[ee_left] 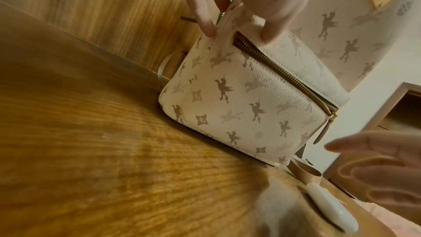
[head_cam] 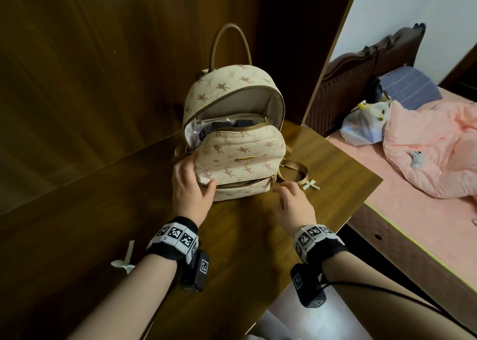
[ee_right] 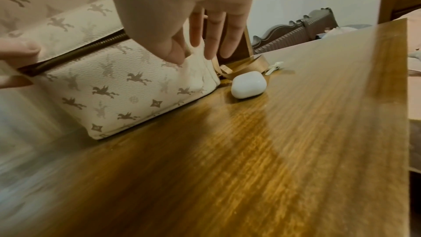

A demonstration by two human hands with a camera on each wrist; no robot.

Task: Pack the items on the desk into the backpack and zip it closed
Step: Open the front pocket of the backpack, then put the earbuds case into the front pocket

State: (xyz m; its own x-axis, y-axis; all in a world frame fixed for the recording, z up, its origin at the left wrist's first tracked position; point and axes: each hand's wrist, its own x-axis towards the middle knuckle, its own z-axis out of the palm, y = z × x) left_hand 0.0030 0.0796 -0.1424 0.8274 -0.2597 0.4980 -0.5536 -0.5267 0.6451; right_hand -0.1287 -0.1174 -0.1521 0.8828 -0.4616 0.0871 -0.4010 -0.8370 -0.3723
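A cream backpack (head_cam: 240, 156) with a horse print stands upright on the wooden desk (head_cam: 232, 249). Its main compartment gapes open, with dark items and clear plastic inside. The front pocket's brass zipper (ee_left: 284, 77) is partly undone. My left hand (head_cam: 202, 170) pinches the pocket's lower left corner between thumb and fingers (ee_left: 205, 24). My right hand (head_cam: 286, 188) hovers with straight fingers beside the bag's lower right corner, holding nothing. Below it lies a small white earbud case (ee_right: 248, 86) on the desk, hidden in the head view.
A tan strap (head_cam: 296, 170) trails from the bag's right side. One white ribbon bow (head_cam: 311, 184) lies near it, another (head_cam: 124, 262) by my left forearm. Wood panels close off the back and left. The desk's edge drops to a bed (head_cam: 413, 210) on the right.
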